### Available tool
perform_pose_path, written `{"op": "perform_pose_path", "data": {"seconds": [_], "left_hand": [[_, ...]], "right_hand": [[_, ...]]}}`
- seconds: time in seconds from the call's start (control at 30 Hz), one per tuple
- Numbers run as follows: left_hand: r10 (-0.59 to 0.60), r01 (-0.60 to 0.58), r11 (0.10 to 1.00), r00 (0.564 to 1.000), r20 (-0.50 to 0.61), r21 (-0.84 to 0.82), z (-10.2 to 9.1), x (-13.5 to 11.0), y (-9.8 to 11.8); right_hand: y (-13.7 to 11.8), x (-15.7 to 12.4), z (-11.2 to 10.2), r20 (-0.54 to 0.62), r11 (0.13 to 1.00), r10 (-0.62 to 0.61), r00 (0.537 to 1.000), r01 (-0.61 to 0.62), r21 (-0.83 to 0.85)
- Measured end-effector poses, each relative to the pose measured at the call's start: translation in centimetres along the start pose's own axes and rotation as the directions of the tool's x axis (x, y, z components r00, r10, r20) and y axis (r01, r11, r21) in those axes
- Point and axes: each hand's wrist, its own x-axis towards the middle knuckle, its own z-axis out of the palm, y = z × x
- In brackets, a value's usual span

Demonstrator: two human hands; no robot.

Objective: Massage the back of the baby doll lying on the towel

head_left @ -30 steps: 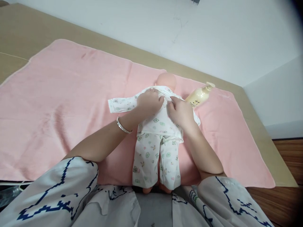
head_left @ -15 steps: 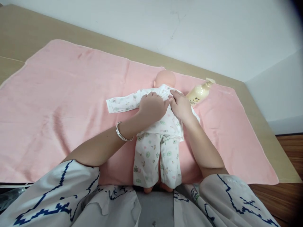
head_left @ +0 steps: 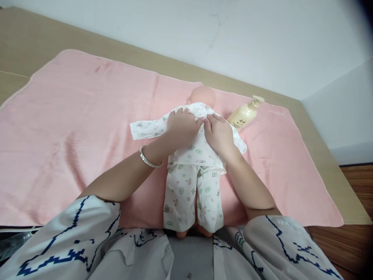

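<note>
A baby doll (head_left: 201,96) with a bald head lies lengthwise before me, its face not showing. It wears a white printed top (head_left: 194,152) and matching trousers (head_left: 180,194), with the feet poking out at the near end. My left hand (head_left: 184,126) rests on the left side of the upper torso, fingers laid out over the cloth. On the other side, my right hand (head_left: 219,132) lies with its fingers stretched toward the doll's head. The two thumbs come close together at the midline, on the top. Neither hand seems to grip anything; the palms are hidden.
A pink blanket (head_left: 96,116) spreads under the doll across a wooden table (head_left: 116,47). Beside the doll's right-hand shoulder, a pale yellow pump bottle (head_left: 244,115) lies tilted on the blanket. A white wall (head_left: 180,27) rises behind the table.
Both hands have shifted slightly left on the doll's upper torso, the left one also a little toward the head. The doll and bottle stay almost where they were.
</note>
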Motion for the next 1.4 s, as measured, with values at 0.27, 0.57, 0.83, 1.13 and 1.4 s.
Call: {"op": "perform_pose_path", "data": {"seconds": [0.27, 0.57, 0.83, 1.13, 1.4], "left_hand": [[0.051, -0.051, 0.999, 0.998, 0.034, -0.021, -0.9, -1.8, 1.9], [0.076, -0.077, 0.991, 0.997, -0.012, -0.105, 1.4, 1.5, -1.6], [0.163, -0.165, 0.986, 0.983, 0.082, 0.026, -1.8, -1.1, 1.0], [0.063, -0.06, 0.996, 0.997, 0.037, -0.06, 0.4, 0.2, -0.2], [0.03, -0.027, 0.993, 0.999, 0.029, -0.113, 1.4, 0.9, -0.9]], "right_hand": [[1.7, 1.1, 0.3, 0.052, 0.998, -0.035, 0.998, 0.032, 0.045], [-1.7, -1.3, -0.5, 0.027, 0.975, 0.074, 0.997, -0.066, -0.213], [1.7, 1.0, 0.6, 0.077, 0.999, 0.049, 0.996, -0.048, -0.008], [-0.5, -0.2, -1.1, 0.073, 0.99, 0.078, 0.994, -0.069, -0.126], [0.2, -0.2, -1.6, 0.088, 0.998, 0.04, 0.995, -0.036, -0.046]]}}
